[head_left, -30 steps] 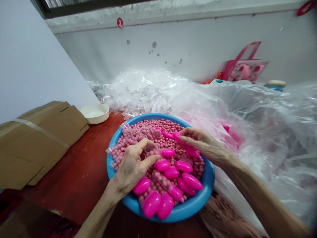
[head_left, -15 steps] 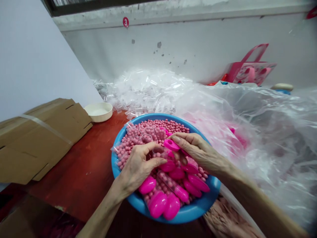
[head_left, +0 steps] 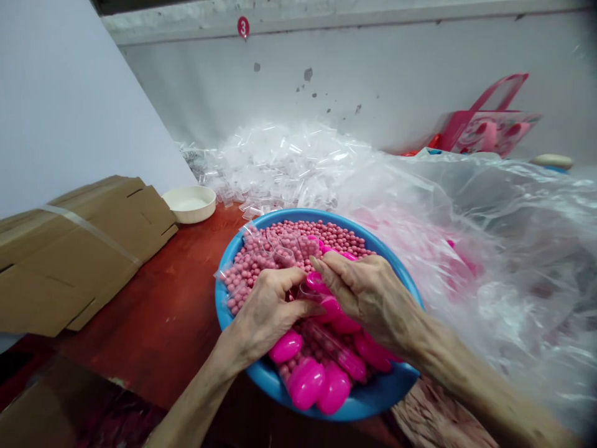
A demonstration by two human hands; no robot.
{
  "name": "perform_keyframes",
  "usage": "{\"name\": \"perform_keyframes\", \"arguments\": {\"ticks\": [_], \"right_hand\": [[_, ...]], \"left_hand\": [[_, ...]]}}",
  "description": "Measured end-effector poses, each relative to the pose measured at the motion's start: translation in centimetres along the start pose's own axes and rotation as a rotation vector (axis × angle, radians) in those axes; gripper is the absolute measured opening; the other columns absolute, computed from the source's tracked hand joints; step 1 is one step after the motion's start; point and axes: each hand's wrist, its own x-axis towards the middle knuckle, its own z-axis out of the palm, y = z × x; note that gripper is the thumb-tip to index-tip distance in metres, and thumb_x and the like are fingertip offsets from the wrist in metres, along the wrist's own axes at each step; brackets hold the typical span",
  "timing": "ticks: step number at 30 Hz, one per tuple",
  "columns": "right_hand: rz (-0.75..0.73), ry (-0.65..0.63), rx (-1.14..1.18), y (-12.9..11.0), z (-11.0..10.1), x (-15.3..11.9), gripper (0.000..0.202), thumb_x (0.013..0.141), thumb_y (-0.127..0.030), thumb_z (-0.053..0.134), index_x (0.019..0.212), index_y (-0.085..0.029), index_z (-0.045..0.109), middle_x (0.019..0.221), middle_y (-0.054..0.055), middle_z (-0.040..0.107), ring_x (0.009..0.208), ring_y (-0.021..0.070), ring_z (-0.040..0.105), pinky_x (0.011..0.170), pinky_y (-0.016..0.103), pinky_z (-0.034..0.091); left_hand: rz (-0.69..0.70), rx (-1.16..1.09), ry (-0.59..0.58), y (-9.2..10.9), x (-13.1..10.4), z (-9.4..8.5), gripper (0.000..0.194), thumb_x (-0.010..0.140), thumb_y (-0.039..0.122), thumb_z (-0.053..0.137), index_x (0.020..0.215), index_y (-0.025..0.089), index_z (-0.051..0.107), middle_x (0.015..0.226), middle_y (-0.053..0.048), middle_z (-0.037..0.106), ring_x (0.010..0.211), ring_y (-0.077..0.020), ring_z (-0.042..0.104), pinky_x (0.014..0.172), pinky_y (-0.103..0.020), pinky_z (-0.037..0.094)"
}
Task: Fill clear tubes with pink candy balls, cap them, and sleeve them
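Note:
My left hand point(head_left: 268, 311) is closed, with thumb and fingers pinching a clear plastic tube point(head_left: 305, 291) that they mostly hide. A bright pink plastic cap point(head_left: 317, 283) with a ringed end is under the fingers of my right hand point(head_left: 368, 295), right at the tube's mouth. Whether the cap is seated cannot be made out. Both hands are over a blue basin point(head_left: 222, 298) full of small pink beads point(head_left: 338, 235). Bead-filled tubes with pink caps point(head_left: 305, 381) lie at the basin's near side. Several open bead-filled tubes point(head_left: 275, 246) lie at its far left.
Behind the basin is a heap of clear tubes point(head_left: 280, 165). Clear plastic sheeting point(head_left: 513, 230) covers the right side. A white round dish point(head_left: 190, 205) and flattened cardboard point(head_left: 93, 249) stand left on the red tabletop point(head_left: 153, 317). A pink bag point(head_left: 489, 130) leans at the wall.
My right hand has brought the pink cap down against the tube in my left hand, its back turning over the capped tubes. The view has shifted slightly.

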Motion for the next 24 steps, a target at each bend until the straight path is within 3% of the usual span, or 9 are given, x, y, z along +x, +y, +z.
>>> {"name": "perform_keyframes", "arguments": {"ticks": [5,12,18,20,24], "right_hand": [[-0.074,-0.006,-0.021,-0.3,-0.2,0.4,0.034,0.095,-0.020,0.033,0.063,-0.020,0.042,0.052,-0.006,0.031,0.040,0.0067,0.028,0.045,0.025,0.020],[0.070,-0.089,-0.010,-0.1,0.3,1.3,0.043,0.096,-0.028,0.030,0.054,-0.021,0.035,0.046,-0.006,0.025,0.039,0.0087,0.024,0.045,0.028,0.019],[0.078,-0.169,-0.090,0.0,0.4,0.8,0.040,0.096,-0.024,0.029,0.059,-0.020,0.045,0.048,-0.004,0.038,0.042,0.0098,0.031,0.047,0.027,0.018],[0.109,-0.196,-0.117,0.1,0.4,0.8,0.037,0.095,-0.023,0.032,0.061,-0.019,0.047,0.047,-0.005,0.037,0.041,0.0099,0.029,0.046,0.027,0.016],[0.164,-0.175,-0.098,0.8,0.6,0.5,0.036,0.095,-0.023,0.032,0.062,-0.019,0.047,0.045,-0.006,0.036,0.039,0.0088,0.030,0.045,0.025,0.017]], "left_hand": [[-0.001,-0.045,-0.009,-0.2,0.0,0.0,0.012,0.076,0.013,0.062,0.079,0.016,0.072,0.072,0.002,0.068,0.070,-0.0149,0.059,0.068,-0.026,0.047],[-0.060,0.012,-0.004,-0.1,-0.2,-0.1,0.011,0.077,0.014,0.060,0.079,0.016,0.070,0.070,0.003,0.064,0.071,-0.0145,0.056,0.067,-0.025,0.044],[-0.098,0.036,-0.009,-0.1,-0.2,0.0,0.006,0.078,0.017,0.060,0.075,0.016,0.065,0.068,0.003,0.060,0.070,-0.0142,0.055,0.066,-0.026,0.044],[-0.100,0.022,-0.001,-0.1,-0.2,0.1,0.003,0.078,0.017,0.061,0.079,0.018,0.063,0.070,0.003,0.061,0.069,-0.0141,0.055,0.064,-0.026,0.043],[-0.042,0.051,0.073,-0.3,-0.1,0.4,0.017,0.078,0.015,0.061,0.094,0.020,0.060,0.072,0.004,0.062,0.067,-0.0139,0.055,0.062,-0.026,0.043]]}}
